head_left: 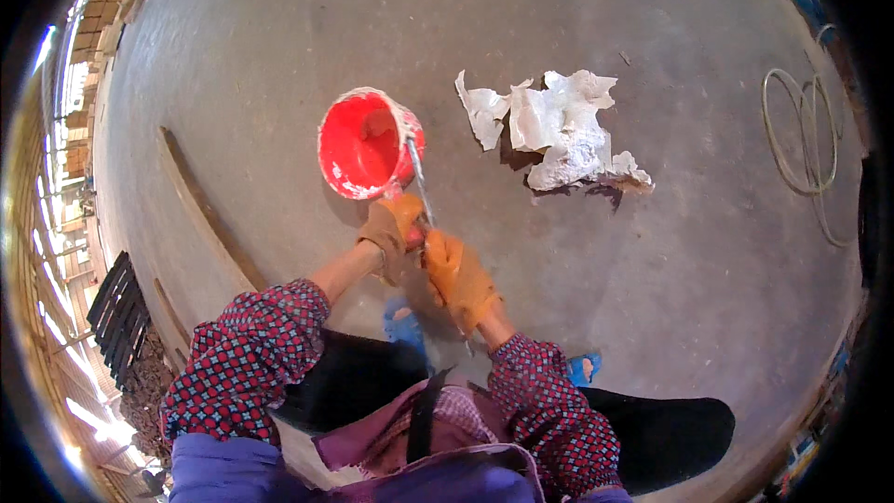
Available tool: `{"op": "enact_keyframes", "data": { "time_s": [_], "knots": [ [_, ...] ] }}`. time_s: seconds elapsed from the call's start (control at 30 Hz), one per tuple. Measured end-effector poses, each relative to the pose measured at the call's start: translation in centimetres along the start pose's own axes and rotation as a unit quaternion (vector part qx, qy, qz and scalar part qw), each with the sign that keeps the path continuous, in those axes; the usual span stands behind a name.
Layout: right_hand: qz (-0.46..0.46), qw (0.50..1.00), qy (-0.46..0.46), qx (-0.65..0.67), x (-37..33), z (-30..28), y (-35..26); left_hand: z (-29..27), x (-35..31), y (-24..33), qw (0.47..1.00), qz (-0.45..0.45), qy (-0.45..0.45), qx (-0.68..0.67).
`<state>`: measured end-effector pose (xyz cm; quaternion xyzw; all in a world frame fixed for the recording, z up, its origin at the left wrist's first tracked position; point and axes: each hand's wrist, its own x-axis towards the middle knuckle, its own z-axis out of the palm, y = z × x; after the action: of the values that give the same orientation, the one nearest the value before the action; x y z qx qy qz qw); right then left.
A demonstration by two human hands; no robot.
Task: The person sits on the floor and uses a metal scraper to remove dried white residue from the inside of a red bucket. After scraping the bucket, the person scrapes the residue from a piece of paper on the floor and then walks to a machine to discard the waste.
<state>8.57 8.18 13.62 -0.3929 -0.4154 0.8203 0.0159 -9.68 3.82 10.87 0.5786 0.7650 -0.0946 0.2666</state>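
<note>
My left hand (395, 226), in an orange and brown work glove, is closed round the handle of a red plastic dipper (363, 151). White residue crusts the dipper's rim, and its open mouth faces up and away from me. Just to the right, my gloved right hand (460, 279) grips a thin metal rod (418, 177). The rod's far end lies against the right side of the rim, and its near end sticks out below my hand. Crumpled, torn white sheet-like pieces (561, 130) lie on the floor to the right of the dipper.
On the concrete floor (559, 9), a long curved wooden strip (209, 210) lies at left, near a black slatted plastic piece (119, 307). A coiled pale hose (780, 135) rests at far right. My blue shoes (585, 369) are below my hands.
</note>
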Motion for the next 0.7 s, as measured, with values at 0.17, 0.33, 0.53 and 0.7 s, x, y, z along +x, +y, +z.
{"op": "enact_keyframes", "data": {
  "time_s": [0.17,0.33,0.53,0.7],
  "knots": [
    [0.086,0.991,-0.047,0.096,0.7,-1.1,-1.8,0.7,0.2,1.0,0.973,-0.161,0.002,-0.164],
    [0.13,0.95,-0.099,0.265,-0.2,-3.2,-4.0,2.0,0.1,-0.3,0.998,-0.031,-0.053,0.005],
    [0.179,0.873,-0.187,0.413,3.0,-11.6,-10.5,4.2,-2.3,-2.6,0.88,-0.209,-0.08,-0.419],
    [0.083,0.981,-0.088,0.154,1.6,-11.9,-12.6,3.5,-2.2,-2.5,0.873,-0.086,-0.089,-0.471]
  ]
}}
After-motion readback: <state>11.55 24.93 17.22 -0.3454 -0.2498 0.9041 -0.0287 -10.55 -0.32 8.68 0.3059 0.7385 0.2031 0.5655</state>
